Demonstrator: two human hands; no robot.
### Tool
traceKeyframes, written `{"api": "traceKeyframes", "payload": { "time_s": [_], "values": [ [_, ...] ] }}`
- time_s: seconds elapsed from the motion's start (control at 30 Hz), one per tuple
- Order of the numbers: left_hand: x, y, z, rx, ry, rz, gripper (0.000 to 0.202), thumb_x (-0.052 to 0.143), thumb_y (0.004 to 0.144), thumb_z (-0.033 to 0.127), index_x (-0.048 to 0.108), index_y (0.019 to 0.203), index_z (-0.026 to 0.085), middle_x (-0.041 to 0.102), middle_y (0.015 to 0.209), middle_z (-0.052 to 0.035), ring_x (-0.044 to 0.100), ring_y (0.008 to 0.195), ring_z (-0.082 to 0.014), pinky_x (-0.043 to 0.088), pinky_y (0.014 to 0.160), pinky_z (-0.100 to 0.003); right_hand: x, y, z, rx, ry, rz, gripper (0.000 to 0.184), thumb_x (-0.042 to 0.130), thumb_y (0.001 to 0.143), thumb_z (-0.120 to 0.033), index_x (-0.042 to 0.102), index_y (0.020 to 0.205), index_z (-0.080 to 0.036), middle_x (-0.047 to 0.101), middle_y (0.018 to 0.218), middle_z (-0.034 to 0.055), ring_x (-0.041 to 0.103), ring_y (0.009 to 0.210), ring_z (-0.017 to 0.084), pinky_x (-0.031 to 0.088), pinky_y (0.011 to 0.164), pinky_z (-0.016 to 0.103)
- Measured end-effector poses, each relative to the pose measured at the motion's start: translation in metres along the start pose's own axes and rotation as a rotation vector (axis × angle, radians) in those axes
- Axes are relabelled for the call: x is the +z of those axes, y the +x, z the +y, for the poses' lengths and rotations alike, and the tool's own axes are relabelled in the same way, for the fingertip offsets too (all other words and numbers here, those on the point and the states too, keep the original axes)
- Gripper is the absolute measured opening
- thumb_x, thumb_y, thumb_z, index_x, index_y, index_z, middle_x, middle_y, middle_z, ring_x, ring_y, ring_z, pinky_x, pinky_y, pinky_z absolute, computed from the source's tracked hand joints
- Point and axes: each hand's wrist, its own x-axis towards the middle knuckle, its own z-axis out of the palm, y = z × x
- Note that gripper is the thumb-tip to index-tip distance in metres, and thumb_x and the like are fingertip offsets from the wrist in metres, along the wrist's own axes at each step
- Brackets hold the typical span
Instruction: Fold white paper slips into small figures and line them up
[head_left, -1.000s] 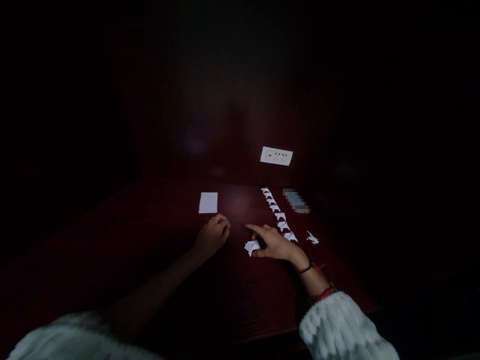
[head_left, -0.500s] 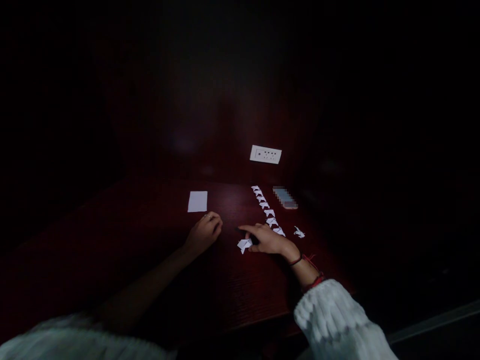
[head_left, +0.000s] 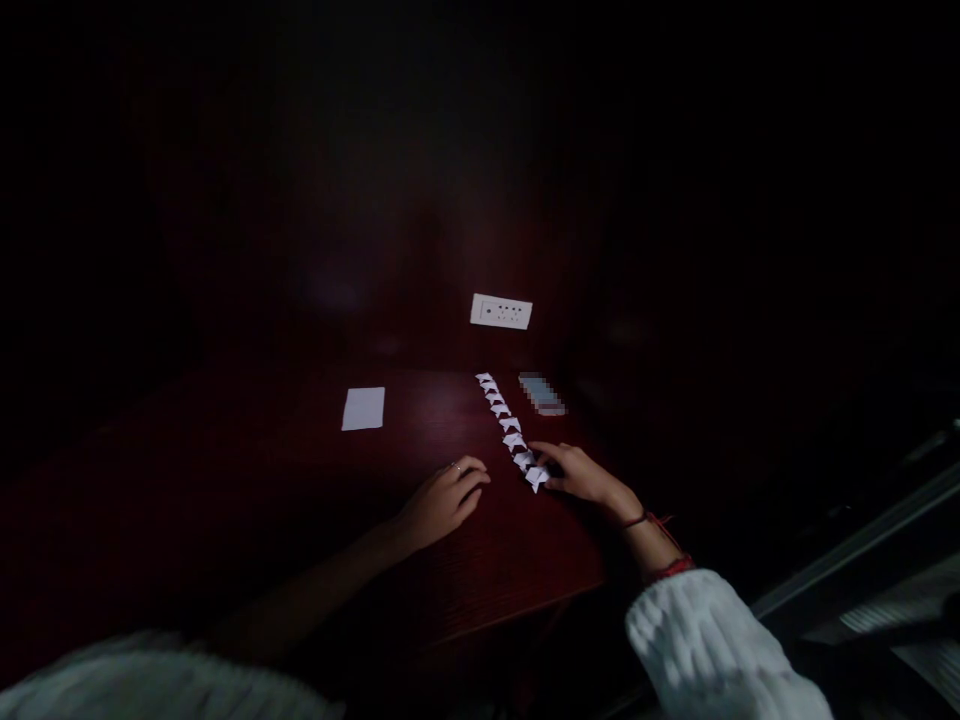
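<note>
Touching right hand fingertips: folded paper piece.

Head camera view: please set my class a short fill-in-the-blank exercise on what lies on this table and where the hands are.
The right hand touches the ____ end of the row of folded paper pieces. The flat sheet lies to the ____ of that row. Sheet and row are both ____ in colour.
Missing words: near; left; white.
</note>
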Motion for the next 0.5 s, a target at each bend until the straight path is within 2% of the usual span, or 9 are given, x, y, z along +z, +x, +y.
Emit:
{"api": "traceKeyframes", "payload": {
  "time_s": [0.17, 0.5],
  "values": [
    [0.012, 0.012, 0.0027, -0.046, -0.023, 0.053, 0.022, 0.034, 0.078, 0.013, 0.049, 0.093, 0.02, 0.045, 0.098, -0.0024, 0.045, 0.091, -0.0134, 0.035, 0.084, -0.027, 0.0035, -0.001, 0.008, 0.009, -0.001, -0.04, 0.066, 0.059, 0.061, -0.013, 0.032, 0.121, -0.022, 0.057, 0.094, 0.0023, 0.049, 0.089, 0.015, 0.033, 0.079, 0.028],
    [0.0113, 0.0103, 0.0038, -0.05, 0.028, 0.023, 0.022, 0.035, 0.077, 0.012, 0.052, 0.089, 0.021, 0.046, 0.098, -0.002, 0.047, 0.089, -0.014, 0.036, 0.083, -0.028, 0.0037, -0.0016, 0.0116, 0.011, 0.015, -0.074, 0.07, 0.062, 0.058, -0.013, 0.034, 0.12, -0.025, 0.057, 0.097, 0.0019, 0.049, 0.091, 0.016, 0.034, 0.079, 0.027]
  ]
}}
